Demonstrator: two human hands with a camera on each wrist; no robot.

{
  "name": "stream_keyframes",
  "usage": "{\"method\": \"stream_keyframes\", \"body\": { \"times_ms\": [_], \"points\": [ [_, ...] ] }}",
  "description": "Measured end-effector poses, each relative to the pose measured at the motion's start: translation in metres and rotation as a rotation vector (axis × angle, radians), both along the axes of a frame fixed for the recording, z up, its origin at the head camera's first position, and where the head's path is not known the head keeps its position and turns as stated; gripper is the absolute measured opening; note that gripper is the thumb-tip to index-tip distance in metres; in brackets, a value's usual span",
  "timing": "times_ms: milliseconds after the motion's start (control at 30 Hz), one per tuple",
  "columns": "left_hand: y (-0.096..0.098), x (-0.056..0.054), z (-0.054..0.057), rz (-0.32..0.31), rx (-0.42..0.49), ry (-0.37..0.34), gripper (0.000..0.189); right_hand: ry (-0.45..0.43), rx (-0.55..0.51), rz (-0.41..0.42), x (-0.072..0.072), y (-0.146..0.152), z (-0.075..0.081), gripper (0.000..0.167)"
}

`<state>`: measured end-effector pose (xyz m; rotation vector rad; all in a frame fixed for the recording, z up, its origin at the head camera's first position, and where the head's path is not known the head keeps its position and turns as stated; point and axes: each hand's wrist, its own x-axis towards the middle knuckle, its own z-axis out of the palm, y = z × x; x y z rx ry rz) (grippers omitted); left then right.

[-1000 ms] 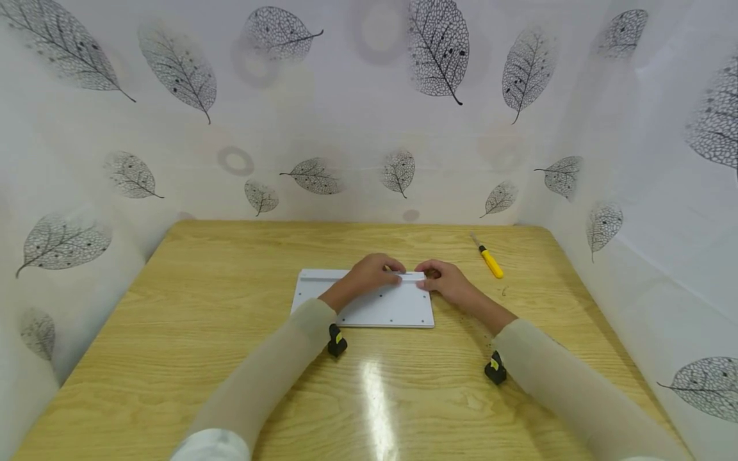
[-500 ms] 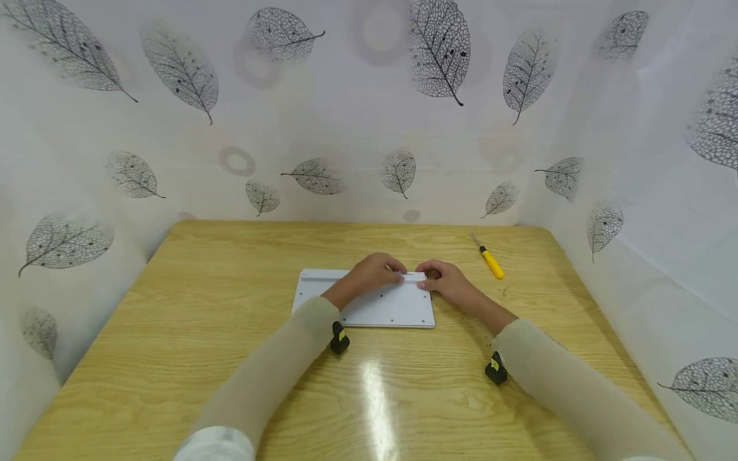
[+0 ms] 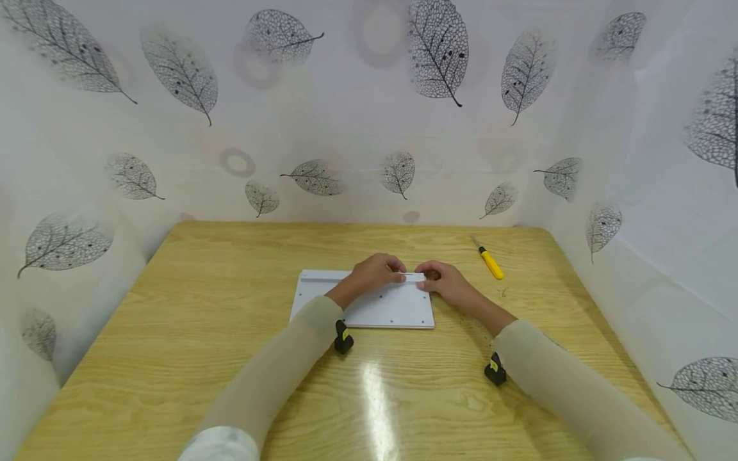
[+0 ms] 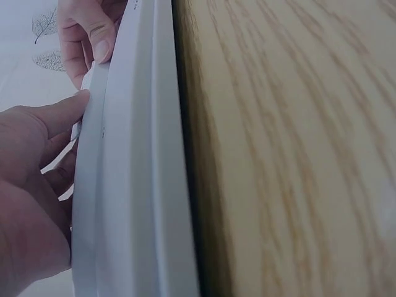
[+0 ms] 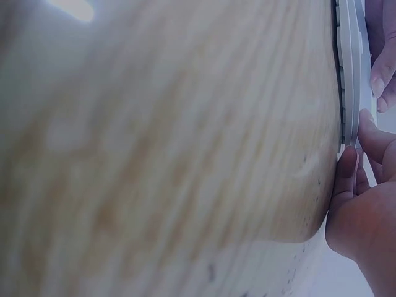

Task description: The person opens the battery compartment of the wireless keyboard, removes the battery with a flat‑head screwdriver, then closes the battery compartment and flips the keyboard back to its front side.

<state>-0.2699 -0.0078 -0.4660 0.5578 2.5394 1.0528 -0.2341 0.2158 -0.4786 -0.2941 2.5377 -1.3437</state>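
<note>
A white keyboard [image 3: 403, 308] lies face down on the wooden table, its long raised ridge at the far side and several small dark screw spots on its back. Keys show along its underside in the right wrist view. My left hand [image 3: 371, 274] grips the ridge right of its middle, thumb on the near face and fingers behind. At the ridge's right end, my right hand [image 3: 450, 283] pinches the keyboard between thumb and fingers. A thin dark line shows on the ridge between both hands. In the left wrist view, a small pale edge [image 4: 77, 130] sticks out beside the left fingers.
A yellow-handled tool with a black collar and narrow grey tip [image 3: 491, 264] lies at the back right of the table [image 3: 230, 269]. Small dark specks lie right of the keyboard. A white leaf-printed curtain [image 3: 346, 128] encloses the back and sides.
My left wrist and forearm have shifted slightly to the right. Both hands keep their hold on the ridge, and the keyboard stays in place.
</note>
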Motion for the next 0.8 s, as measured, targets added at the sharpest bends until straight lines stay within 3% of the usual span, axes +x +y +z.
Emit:
{"method": "stream_keyframes", "body": {
  "times_ms": [467,800],
  "points": [
    [-0.0005,0.0025,0.0019,-0.014,-0.003,0.0,0.02,-0.006,0.011,0.0,-0.0024,-0.0006,0.0001,0.035],
    [0.0018,0.0072,0.0053,0.007,-0.008,0.016,0.017,-0.008,-0.009,0.012,0.0005,-0.0022,0.0086,0.034]
  ]
}}
